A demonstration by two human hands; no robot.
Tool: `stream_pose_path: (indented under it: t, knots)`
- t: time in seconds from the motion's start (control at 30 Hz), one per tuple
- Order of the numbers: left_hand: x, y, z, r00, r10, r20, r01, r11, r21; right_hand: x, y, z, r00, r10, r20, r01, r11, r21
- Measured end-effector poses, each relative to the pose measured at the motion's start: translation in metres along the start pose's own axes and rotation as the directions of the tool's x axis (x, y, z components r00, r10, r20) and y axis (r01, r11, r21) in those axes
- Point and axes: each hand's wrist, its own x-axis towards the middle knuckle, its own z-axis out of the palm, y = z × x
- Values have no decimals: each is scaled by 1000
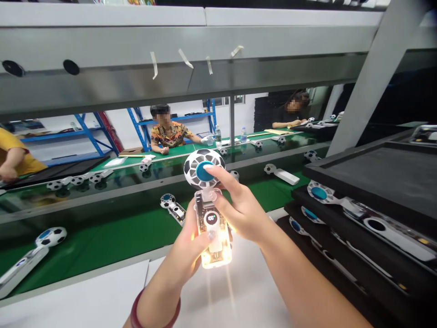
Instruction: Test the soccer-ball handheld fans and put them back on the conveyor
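Beyond the fingers (218, 172), blue metal shelving (172, 119) stands against a white wall (116, 127), past a long green counter (273, 196).

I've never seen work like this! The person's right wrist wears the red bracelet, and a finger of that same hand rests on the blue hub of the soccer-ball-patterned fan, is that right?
Not quite: the dark red bracelet is on the left wrist, not the right, as the head view shows. The right hand does rest a finger on the blue hub of the soccer-ball-patterned fan.
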Motion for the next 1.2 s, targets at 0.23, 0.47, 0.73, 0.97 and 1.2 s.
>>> stream_pose_path:
  t: [0.23,0.47,0.73,0.97,1.2]
  knots:
    - [-2,0,-2,999,-4,39,2,999,49,0,-4,-3,1000,25,2,-25,999,-31]
    - [-3,1,0,1000,-1,16,1,999,36,0,-5,-4,999,35,11,-34,999,-41]
    - [-3,0,0,1000,-15,1,15,999,29,0,-6,-5,1000,16,19,-16,1000,-25]
    - [-4,0,2,1000,-7,-29,8,1000,14,1,-7,-6,999,23,25,-22,999,-38]
    - [-5,4,9,998,-16,-64,11,997,-75,0,-6,-7,986,129,106,-128,992,-24]
